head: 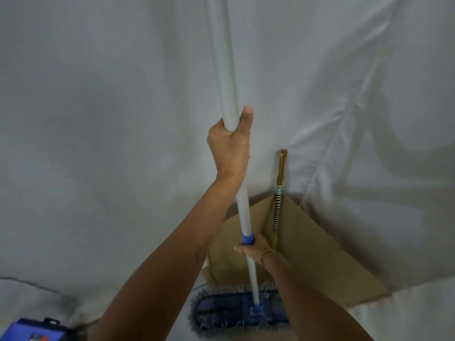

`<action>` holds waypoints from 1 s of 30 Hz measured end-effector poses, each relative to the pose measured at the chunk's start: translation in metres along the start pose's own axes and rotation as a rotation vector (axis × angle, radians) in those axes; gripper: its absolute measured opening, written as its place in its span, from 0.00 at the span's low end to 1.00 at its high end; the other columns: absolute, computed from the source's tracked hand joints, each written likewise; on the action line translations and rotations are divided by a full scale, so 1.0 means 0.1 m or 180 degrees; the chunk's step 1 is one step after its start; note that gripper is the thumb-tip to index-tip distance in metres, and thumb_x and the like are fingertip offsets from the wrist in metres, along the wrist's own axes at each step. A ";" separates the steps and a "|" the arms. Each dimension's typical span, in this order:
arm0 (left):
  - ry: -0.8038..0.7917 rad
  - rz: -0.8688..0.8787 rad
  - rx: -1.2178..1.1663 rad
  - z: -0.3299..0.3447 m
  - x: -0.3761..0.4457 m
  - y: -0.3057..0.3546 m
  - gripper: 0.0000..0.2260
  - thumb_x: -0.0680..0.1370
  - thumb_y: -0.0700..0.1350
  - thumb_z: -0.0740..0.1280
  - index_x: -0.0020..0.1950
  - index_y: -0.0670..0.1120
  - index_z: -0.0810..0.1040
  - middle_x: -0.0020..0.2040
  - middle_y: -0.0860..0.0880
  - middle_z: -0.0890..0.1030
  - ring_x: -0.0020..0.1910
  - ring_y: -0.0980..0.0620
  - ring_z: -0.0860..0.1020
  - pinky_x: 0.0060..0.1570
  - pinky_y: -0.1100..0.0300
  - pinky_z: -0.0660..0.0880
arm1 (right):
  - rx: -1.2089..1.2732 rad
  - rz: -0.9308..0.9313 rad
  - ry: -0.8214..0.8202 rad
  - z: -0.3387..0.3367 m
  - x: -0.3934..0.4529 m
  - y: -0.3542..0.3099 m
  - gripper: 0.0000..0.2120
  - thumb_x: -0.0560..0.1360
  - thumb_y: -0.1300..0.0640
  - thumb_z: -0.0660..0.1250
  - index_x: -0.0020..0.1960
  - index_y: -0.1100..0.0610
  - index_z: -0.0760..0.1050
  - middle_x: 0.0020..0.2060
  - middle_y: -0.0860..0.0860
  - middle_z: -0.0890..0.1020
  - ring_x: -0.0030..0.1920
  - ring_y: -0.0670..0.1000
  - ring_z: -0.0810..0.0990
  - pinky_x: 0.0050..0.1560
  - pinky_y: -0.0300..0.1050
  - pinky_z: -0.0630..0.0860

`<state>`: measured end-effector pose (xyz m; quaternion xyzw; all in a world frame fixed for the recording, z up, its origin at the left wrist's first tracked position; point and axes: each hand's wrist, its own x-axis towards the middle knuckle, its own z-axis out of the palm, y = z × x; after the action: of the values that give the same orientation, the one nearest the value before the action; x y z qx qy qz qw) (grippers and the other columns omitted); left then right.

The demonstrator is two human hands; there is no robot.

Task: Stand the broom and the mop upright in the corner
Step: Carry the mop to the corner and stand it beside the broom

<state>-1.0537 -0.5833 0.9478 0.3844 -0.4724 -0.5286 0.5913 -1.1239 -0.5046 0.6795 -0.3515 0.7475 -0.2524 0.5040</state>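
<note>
The mop has a long pale grey pole [222, 60] with a blue collar, and a flat blue fringed head [229, 312] resting on the floor. It stands nearly upright in front of me. My left hand [232, 143] grips the pole high up, thumb pointing upward. My right hand [251, 249], with a thin bracelet at the wrist, grips the pole just below the blue collar. The broom [277, 205], a thin straw bundle with black-and-white striped binding, leans upright in the corner behind the mop.
Brown cardboard [320, 254] lines the floor and lower walls of the corner. White fabric [98, 119] covers the walls on both sides. A blue box [37, 332] sits on the floor at the bottom left.
</note>
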 end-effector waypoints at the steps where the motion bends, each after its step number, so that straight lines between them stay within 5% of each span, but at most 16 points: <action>1: 0.0045 0.0003 0.0024 0.06 0.01 -0.01 0.21 0.75 0.52 0.71 0.28 0.48 0.66 0.22 0.53 0.67 0.19 0.55 0.66 0.20 0.64 0.65 | -0.0064 -0.0022 -0.0052 -0.08 0.02 0.01 0.10 0.69 0.56 0.72 0.33 0.53 0.72 0.33 0.53 0.76 0.39 0.53 0.76 0.54 0.54 0.78; 15: 0.0647 -0.0105 0.0172 0.24 0.22 -0.27 0.13 0.75 0.46 0.70 0.34 0.45 0.71 0.24 0.50 0.69 0.20 0.54 0.66 0.20 0.63 0.67 | -0.0458 -0.0310 -0.0585 -0.34 0.58 0.08 0.09 0.70 0.54 0.72 0.34 0.53 0.74 0.31 0.47 0.81 0.34 0.45 0.78 0.35 0.36 0.72; 30: 0.0733 -0.0223 0.0395 0.07 0.93 -1.01 0.13 0.76 0.44 0.69 0.34 0.41 0.72 0.27 0.43 0.68 0.25 0.48 0.67 0.24 0.62 0.69 | -0.0598 -0.0162 -0.0676 -0.07 1.62 -0.06 0.14 0.70 0.57 0.71 0.31 0.54 0.68 0.28 0.50 0.72 0.33 0.50 0.72 0.42 0.45 0.75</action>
<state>-1.0875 -0.6900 0.8676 0.4946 -0.4195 -0.4711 0.5979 -1.1688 -0.6342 0.5934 -0.4407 0.7011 -0.1554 0.5386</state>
